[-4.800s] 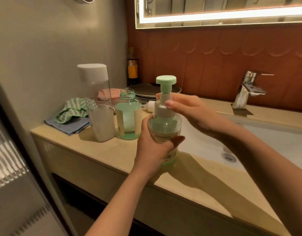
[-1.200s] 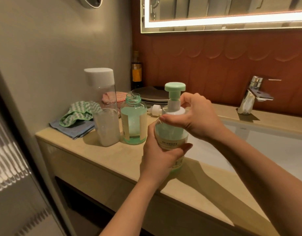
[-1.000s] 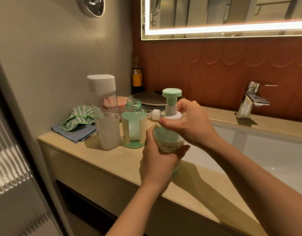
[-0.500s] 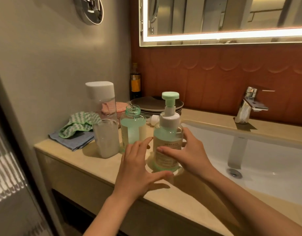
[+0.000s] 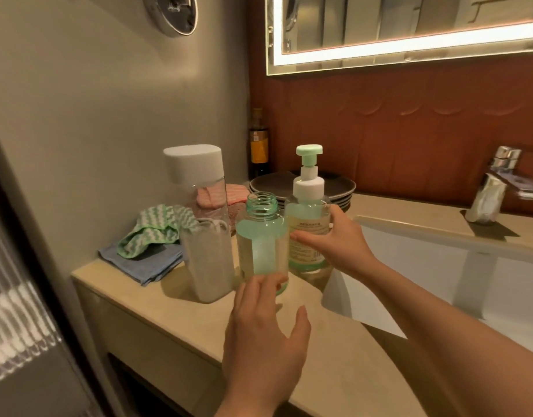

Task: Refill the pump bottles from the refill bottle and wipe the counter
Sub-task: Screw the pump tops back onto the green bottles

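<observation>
Beige stone bench [image 5: 175, 323] runs across the lower centre of the frame. Above it the left hand [image 5: 265, 335] is empty, fingers straight and spread, its tips almost at the base of the open green bottle [image 5: 260, 239]. About 1 second ago this hand was wrapped round the pump bottle [image 5: 309, 218], which both hands held up off the bench while the right worked at its white collar. Now that bottle stands on the bench at mid-frame, just beside and slightly behind the open one. Only the right hand [image 5: 334, 240] grips it, fingers curled round the labelled body from the side. Its pump sits upright and seated, so 1 refill looks finished. The left hand's reach suggests the uncapped bottle, mostly full of green liquid, comes next. I cannot tell whether that is the refill bottle or a 2nd pump bottle. Farther back, toward the left of the frame, a green-and-white cloth [image 5: 157, 227] lies on a blue cloth [image 5: 145, 264]. Neither is in hand, so the wiping is probably not yet begun.
</observation>
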